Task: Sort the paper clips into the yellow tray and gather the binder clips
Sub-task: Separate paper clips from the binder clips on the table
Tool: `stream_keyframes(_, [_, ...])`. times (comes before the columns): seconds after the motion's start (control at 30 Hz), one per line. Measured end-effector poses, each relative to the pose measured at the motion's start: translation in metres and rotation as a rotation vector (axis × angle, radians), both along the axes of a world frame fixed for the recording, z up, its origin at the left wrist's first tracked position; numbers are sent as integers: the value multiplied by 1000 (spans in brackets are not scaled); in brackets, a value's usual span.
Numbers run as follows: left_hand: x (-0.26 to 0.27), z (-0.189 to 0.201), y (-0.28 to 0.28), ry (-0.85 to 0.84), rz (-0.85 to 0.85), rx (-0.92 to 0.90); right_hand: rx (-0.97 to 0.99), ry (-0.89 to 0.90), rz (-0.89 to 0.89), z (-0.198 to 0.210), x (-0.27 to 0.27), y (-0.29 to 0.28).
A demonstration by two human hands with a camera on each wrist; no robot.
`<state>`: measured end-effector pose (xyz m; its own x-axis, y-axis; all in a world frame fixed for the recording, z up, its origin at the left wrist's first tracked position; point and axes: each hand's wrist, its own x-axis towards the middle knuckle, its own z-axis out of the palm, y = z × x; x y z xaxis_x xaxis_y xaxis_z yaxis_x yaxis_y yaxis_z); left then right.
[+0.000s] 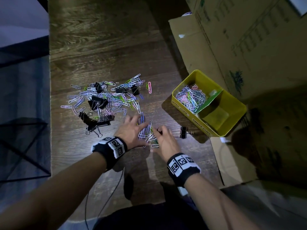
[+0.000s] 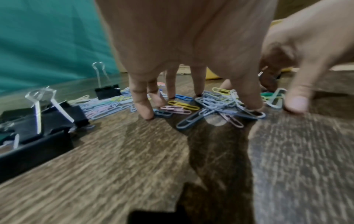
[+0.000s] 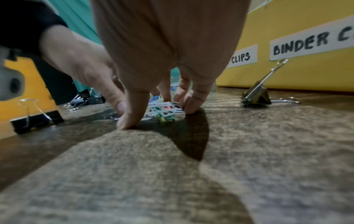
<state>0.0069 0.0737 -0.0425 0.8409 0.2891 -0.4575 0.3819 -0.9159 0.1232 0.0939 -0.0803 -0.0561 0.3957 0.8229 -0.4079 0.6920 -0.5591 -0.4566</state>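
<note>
A small pile of coloured paper clips (image 1: 147,133) (image 2: 216,104) (image 3: 164,110) lies on the wooden table between my two hands. My left hand (image 1: 134,126) (image 2: 191,104) has its fingers spread and fairly straight, the tips pressing on the table and the pile's left side. My right hand (image 1: 158,138) (image 3: 157,112) curls thumb and fingers round the pile's right side. A larger heap of paper clips (image 1: 116,97) mixed with black binder clips (image 1: 98,102) (image 2: 47,121) lies beyond. The yellow tray (image 1: 181,107) (image 3: 287,22) at the right holds paper clips (image 1: 191,97) in its far compartment.
One binder clip (image 1: 183,132) (image 3: 256,97) lies alone beside the tray's labelled wall. A green divider (image 1: 211,100) splits the tray. Cardboard boxes (image 1: 240,39) stand behind and to the right of the tray. A thin cable (image 1: 106,201) hangs near my body. The table's left edge is close.
</note>
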Motion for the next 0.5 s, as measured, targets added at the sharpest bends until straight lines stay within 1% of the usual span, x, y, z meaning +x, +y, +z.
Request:
stream_keyframes(0.03, [1,-1,-3,23,-8,-4,-1,6,-14,0,1,1])
stream_keyframes(0.1, [2,-1,-11,7,46,-75,9,34,-37,0,2,5])
stream_keyframes(0.2, [-1,4,-24,-94,202,-218,-1,45,-8,1,1,8])
stream_keyframes(0.33, [-2,10,-33,-197,326,-273,4,32,-21,-1,3,11])
stream_keyframes(0.43, [-4,11,-27,-268,450,-322,-63,27,-105,-1,7,14])
stream_keyframes(0.5, [-6,11,-20,-326,583,-394,-44,112,-229,-4,9,14])
